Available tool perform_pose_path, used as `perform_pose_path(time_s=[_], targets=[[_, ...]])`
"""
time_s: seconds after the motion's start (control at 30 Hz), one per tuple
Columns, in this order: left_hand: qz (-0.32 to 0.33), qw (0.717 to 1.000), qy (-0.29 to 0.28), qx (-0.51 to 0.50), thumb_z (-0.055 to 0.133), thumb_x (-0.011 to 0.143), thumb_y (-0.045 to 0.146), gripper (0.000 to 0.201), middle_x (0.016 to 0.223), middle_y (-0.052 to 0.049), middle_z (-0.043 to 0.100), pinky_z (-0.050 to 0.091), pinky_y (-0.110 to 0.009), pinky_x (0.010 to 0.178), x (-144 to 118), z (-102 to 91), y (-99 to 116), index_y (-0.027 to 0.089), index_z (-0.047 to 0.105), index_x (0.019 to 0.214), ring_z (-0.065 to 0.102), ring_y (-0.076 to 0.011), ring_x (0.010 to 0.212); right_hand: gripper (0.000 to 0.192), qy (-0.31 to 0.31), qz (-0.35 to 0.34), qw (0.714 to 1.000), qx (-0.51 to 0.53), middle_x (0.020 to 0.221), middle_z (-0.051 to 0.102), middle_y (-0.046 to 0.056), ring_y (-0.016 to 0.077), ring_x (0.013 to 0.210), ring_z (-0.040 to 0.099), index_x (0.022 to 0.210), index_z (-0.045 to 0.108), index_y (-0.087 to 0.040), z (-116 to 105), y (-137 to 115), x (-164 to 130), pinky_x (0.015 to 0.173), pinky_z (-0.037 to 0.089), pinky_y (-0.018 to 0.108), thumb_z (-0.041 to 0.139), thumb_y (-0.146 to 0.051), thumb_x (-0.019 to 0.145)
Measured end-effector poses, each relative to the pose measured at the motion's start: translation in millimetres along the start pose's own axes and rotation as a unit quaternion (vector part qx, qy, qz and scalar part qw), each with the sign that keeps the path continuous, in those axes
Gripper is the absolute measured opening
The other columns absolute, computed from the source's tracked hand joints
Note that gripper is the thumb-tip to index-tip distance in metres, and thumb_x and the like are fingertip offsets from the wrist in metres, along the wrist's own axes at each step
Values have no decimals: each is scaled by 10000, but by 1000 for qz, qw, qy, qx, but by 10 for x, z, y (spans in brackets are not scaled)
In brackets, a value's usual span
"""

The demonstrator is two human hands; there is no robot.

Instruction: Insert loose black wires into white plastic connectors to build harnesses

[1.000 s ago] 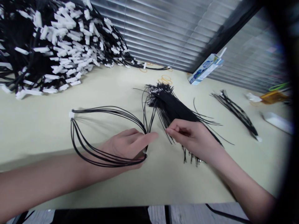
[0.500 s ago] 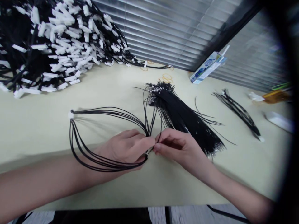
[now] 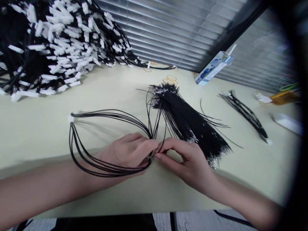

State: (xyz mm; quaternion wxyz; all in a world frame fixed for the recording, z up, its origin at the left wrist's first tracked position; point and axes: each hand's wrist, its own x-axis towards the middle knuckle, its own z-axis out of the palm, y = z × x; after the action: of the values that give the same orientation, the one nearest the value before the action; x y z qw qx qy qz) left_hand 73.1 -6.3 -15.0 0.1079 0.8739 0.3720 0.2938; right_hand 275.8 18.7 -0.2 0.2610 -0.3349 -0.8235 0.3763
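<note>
On a pale bench [image 3: 48,128], the left hand [image 3: 130,152] and right hand [image 3: 190,162] meet fingertip to fingertip, both pinched on a looped harness of thin black wires [image 3: 96,141], probably light, floppy, best gripped near its white connector [image 3: 71,118], beside a loose wire bundle [image 3: 190,122].

We see our left hand [image 3: 130,152] pinching looped black wires [image 3: 101,141] on the desk [image 3: 120,93]; our right hand [image 3: 187,162] meets it, fingertips touching.
</note>
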Motion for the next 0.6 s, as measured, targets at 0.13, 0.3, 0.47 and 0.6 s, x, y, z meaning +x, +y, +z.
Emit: perform_pose_path(time_s=[0.13,0.3,0.47,0.6], targets=[[24,999,45,-6,442,773,61,223,731,-1,519,403,-197,519,1,47,-17,167,454,969,448,-128,626,54,3,-7,1000,-10,804,636,-39,74,740,599,856,566,-214,6,8,2,668,469,196,599,-171,851],[26,999,45,-2,487,763,55,244,723,5,514,417,-200,550,0,59,-15,159,459,982,459,-128,646,60,14,-33,999,-41,767,627,-39,66,700,590,834,552,-202,21,2,5,624,459,180,600,-168,846],[31,998,45,-6,474,776,64,231,739,-2,524,410,-195,537,3,51,-22,153,456,988,460,-126,634,85,24,-52,997,-58,751,612,-40,61,678,581,820,529,-199,41,17,5,602,450,172,606,-169,837],[19,999,41,-7,460,790,74,231,749,-2,522,407,-199,545,-6,67,-29,169,451,1001,463,-135,649,103,34,-54,996,-67,752,611,-47,54,679,579,821,523,-204,73,33,9,605,446,159,620,-169,823]])
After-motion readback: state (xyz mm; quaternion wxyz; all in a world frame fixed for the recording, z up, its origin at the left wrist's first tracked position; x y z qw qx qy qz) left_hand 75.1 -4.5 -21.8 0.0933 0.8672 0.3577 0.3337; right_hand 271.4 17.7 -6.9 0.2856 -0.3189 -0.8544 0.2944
